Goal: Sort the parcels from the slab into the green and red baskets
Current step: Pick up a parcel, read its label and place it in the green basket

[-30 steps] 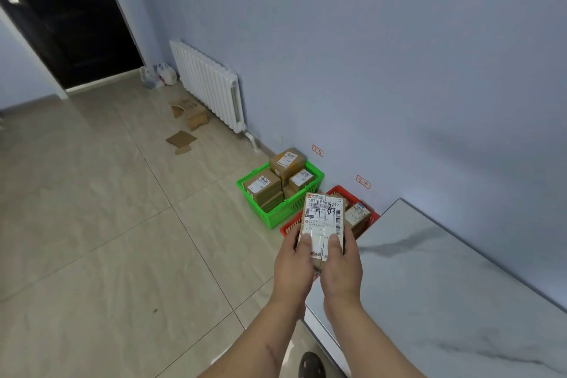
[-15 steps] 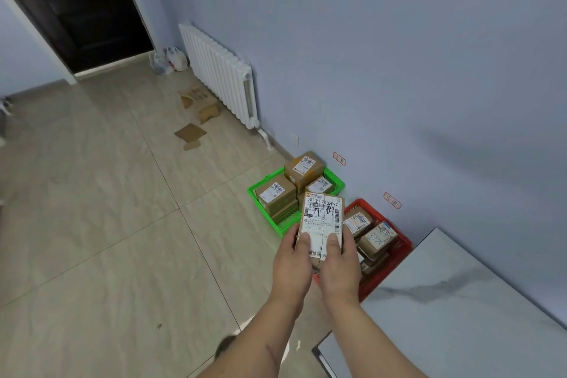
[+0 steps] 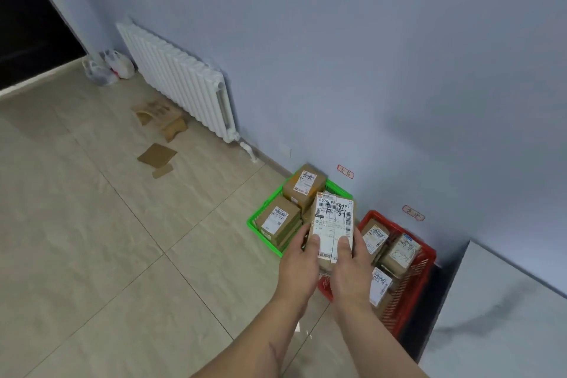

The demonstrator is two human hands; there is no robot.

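Closer to the baskets than a second ago: slab (image 3: 503, 310) now pushed off to the right edge of view, where earlier it filled much of the lower right. Red basket (image 3: 408, 304), before mostly hidden behind the carried box, now open to view with several labelled boxes inside; green basket (image 3: 264, 233) just left of it, against the wall, likewise holding boxes. Meaning for the task, as a judgement: pickup from the slab done, carry nearly over, drop into one basket about to come, choice resting on the handwritten marks on the label. Which basket matches, impossible to tell; the small wall tags (image 3: 345, 171) above each basket too small to read. Parcel (image 3: 333, 222) held upright, label toward the camera, in the air in front of the gap between the two baskets, overlapping the green one's right corner in view. Both forearms stretched forward and down, side by side. Left hand (image 3: 299, 267) and right hand (image 3: 352, 268) clasping the parcel's lower end, thumbs pressed flat on the label, remaining fingers wrapped behind.
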